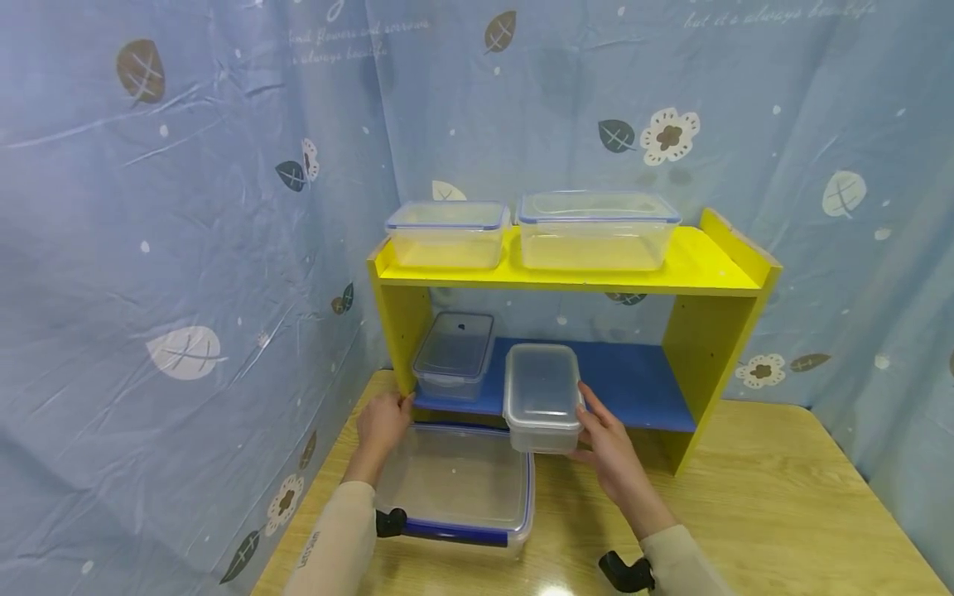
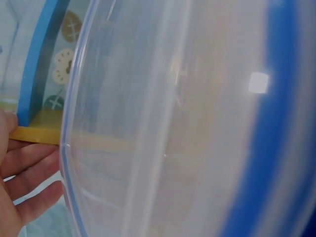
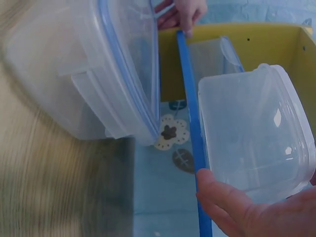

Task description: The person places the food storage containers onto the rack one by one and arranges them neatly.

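At the lower left front corner of the yellow and blue shelf unit point(image 1: 570, 286), my left hand point(image 1: 382, 426) grips the edge of the side panel. Its thumb lies by the blue board point(image 2: 32, 64), and the other fingers reach past the yellow panel. My right hand point(image 1: 607, 439) holds a clear food container with a whitish lid point(image 1: 542, 389) by its right side, at the front of the blue board. In the right wrist view the thumb and fingers point(image 3: 224, 197) lie along this container's wall.
A large clear box with dark blue clips point(image 1: 455, 480) stands on the wooden table point(image 1: 790, 488) before the shelf. A blue-rimmed container point(image 1: 453, 352) sits at the left on the blue board. Two more lidded containers, one smaller point(image 1: 447, 236) and one larger point(image 1: 596, 232), stand on top.
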Tool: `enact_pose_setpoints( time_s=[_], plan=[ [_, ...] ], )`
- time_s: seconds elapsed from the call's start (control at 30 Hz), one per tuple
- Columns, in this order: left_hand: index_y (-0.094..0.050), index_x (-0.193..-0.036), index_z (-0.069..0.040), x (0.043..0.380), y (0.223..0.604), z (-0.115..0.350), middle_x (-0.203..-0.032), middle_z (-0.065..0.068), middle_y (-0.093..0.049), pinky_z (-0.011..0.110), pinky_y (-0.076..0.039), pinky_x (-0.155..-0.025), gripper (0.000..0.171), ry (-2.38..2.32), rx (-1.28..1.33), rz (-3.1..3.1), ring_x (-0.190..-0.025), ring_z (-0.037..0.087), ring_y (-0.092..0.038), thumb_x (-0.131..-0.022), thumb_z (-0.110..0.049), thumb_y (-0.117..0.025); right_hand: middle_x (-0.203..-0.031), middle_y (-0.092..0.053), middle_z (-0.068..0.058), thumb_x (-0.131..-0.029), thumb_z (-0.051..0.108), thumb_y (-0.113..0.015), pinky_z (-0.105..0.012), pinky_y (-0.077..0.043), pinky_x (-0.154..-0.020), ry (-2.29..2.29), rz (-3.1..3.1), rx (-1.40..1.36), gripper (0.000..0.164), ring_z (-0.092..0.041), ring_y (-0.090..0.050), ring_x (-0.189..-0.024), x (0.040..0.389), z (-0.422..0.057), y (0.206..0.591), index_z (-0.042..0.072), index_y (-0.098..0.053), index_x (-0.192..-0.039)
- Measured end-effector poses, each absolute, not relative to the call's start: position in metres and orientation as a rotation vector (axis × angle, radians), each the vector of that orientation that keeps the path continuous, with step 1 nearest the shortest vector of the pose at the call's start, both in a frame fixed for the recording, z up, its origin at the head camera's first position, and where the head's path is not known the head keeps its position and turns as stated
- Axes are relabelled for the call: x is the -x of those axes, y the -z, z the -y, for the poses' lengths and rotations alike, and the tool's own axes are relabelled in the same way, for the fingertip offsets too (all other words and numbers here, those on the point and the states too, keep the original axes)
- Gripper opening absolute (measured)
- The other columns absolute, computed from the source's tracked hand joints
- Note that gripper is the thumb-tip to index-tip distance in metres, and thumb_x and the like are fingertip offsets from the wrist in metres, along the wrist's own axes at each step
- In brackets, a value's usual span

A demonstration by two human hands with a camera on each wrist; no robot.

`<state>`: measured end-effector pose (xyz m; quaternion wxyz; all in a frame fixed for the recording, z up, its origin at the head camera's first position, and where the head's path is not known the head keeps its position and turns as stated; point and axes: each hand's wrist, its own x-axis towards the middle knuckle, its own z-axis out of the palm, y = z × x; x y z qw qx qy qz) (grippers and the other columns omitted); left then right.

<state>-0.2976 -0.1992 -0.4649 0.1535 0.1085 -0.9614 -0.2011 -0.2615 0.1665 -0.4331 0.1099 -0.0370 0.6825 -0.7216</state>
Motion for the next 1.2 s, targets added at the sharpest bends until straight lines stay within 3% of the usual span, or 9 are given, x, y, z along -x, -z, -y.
enact_pose_setpoints(
  time_s=[0.17, 0.43, 0.63, 0.77, 0.87, 0.93, 1.07, 1.13, 1.2],
  plan=[
    [-0.059, -0.067, -0.012, 0.297, 0.466, 0.197, -0.058, 0.002, -0.049, 0.03, -0.03, -0.045, 0.038, 0.567, -0.291, 2.75, -0.051, 0.018, -0.044, -0.096, -0.037, -0.059, -0.16, -0.016, -0.018, -0.101, 0.048, -0.043, -0.054, -0.046, -0.099, 2.117, -2.018, 0.091, 0.06, -0.044, -0.042, -0.135, 0.268, -0.162, 0.436, 0.039, -0.016, -0.154],
    [-0.058, -0.067, -0.012, 0.297, 0.468, 0.195, -0.058, 0.002, -0.049, 0.03, -0.03, -0.047, 0.038, 0.587, -0.308, 2.747, -0.051, 0.018, -0.044, -0.096, -0.037, -0.059, -0.143, -0.041, -0.014, -0.103, 0.046, -0.041, -0.047, -0.05, -0.093, 2.126, -1.998, 0.042, 0.057, -0.022, -0.062, -0.112, 0.272, -0.158, 0.433, 0.041, -0.015, -0.153],
    [-0.058, -0.067, -0.012, 0.297, 0.467, 0.195, -0.059, 0.002, -0.049, 0.03, -0.03, -0.046, 0.039, 0.577, -0.311, 2.75, -0.051, 0.018, -0.044, -0.096, -0.038, -0.058, -0.158, -0.026, -0.017, -0.103, 0.049, -0.036, -0.056, -0.045, -0.097, 1.998, -2.272, 0.136, 0.059, -0.041, -0.052, -0.126, 0.269, -0.155, 0.431, 0.034, -0.012, -0.155],
    [-0.059, -0.067, -0.012, 0.297, 0.467, 0.197, -0.059, 0.002, -0.049, 0.03, -0.03, -0.046, 0.039, 0.572, -0.304, 2.751, -0.051, 0.018, -0.044, -0.096, -0.038, -0.057, -0.155, -0.03, -0.021, -0.101, 0.034, -0.049, -0.059, -0.043, -0.096, 1.815, -2.953, 0.359, 0.055, -0.046, -0.045, -0.129, 0.259, -0.153, 0.44, 0.015, -0.034, -0.151],
    [-0.059, -0.068, -0.012, 0.297, 0.467, 0.198, -0.059, 0.002, -0.05, 0.03, -0.03, -0.046, 0.038, 0.569, -0.298, 2.746, -0.051, 0.018, -0.044, -0.096, -0.038, -0.058, -0.145, -0.043, -0.025, -0.091, 0.014, -0.062, -0.056, -0.041, -0.096, 1.676, -3.39, 0.741, 0.046, -0.045, -0.043, -0.129, 0.253, -0.152, 0.45, 0.0, -0.053, -0.134],
    [-0.059, -0.069, -0.012, 0.297, 0.466, 0.198, -0.059, 0.002, -0.049, 0.03, -0.03, -0.047, 0.038, 0.569, -0.298, 2.748, -0.051, 0.018, -0.044, -0.096, -0.038, -0.058, -0.137, -0.051, -0.025, -0.087, 0.008, -0.063, -0.048, -0.041, -0.103, 1.56, -3.514, 1.066, 0.04, -0.045, -0.047, -0.126, 0.25, -0.153, 0.455, -0.003, -0.059, -0.125],
    [-0.059, -0.071, -0.011, 0.297, 0.466, 0.199, -0.06, 0.003, -0.049, 0.03, -0.03, -0.047, 0.037, 0.583, -0.312, 2.754, -0.052, 0.018, -0.044, -0.096, -0.038, -0.058, -0.13, -0.057, -0.023, -0.093, 0.015, -0.054, -0.036, -0.039, -0.108, 1.205, -3.594, 1.431, 0.036, -0.043, -0.05, -0.125, 0.246, -0.155, 0.461, -0.003, -0.061, -0.123],
    [-0.059, -0.071, -0.011, 0.298, 0.466, 0.199, -0.06, 0.002, -0.049, 0.03, -0.03, -0.047, 0.037, 0.58, -0.316, 2.753, -0.052, 0.018, -0.044, -0.096, -0.038, -0.058, -0.132, -0.056, -0.022, -0.092, 0.016, -0.053, -0.039, -0.046, -0.101, 1.06, -3.594, 1.451, 0.039, -0.042, -0.05, -0.127, 0.246, -0.156, 0.463, -0.002, -0.059, -0.126],
    [-0.059, -0.07, -0.011, 0.298, 0.466, 0.199, -0.059, 0.002, -0.049, 0.03, -0.03, -0.047, 0.037, 0.578, -0.316, 2.755, -0.052, 0.018, -0.044, -0.096, -0.038, -0.058, -0.135, -0.054, -0.022, -0.088, 0.014, -0.056, -0.041, -0.053, -0.084, 0.98, -3.573, 1.427, 0.045, -0.042, -0.048, -0.129, 0.245, -0.156, 0.463, -0.002, -0.057, -0.13]
  ],
)
